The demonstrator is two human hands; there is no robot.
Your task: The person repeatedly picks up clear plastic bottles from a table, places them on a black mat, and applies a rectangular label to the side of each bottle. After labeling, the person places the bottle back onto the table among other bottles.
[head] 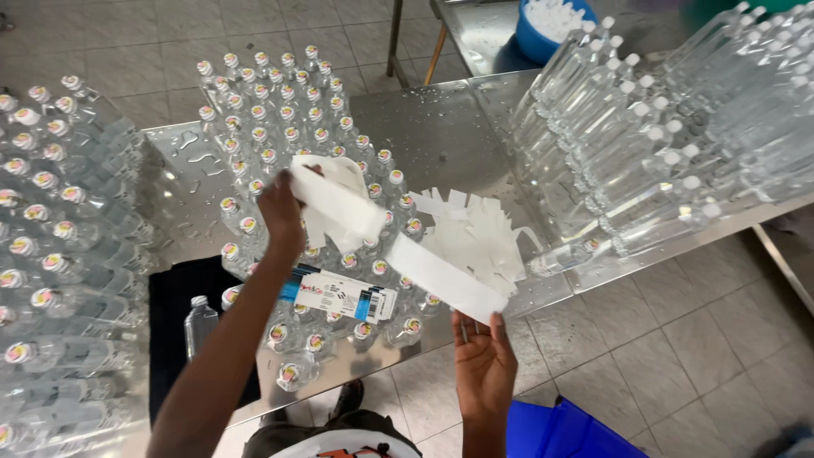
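My left hand [282, 214] is raised over a cluster of upright clear bottles [288, 119] and grips the upper end of a long white paper strip [398, 246]. My right hand [483, 360] pinches the strip's lower end near the table's front edge. The strip stretches diagonally between both hands. A printed label sheet [343, 295] lies on the bottle caps just below my left forearm. A pile of loose white paper strips [471, 233] rests on the steel table [424, 136] behind the stretched strip.
Stacks of clear bottles lie on their sides at the left [59, 246] and at the right [670, 136]. A single bottle [199, 322] stands on a black surface below the table. A blue tub of white caps [547, 25] is at the back. Tiled floor surrounds the table.
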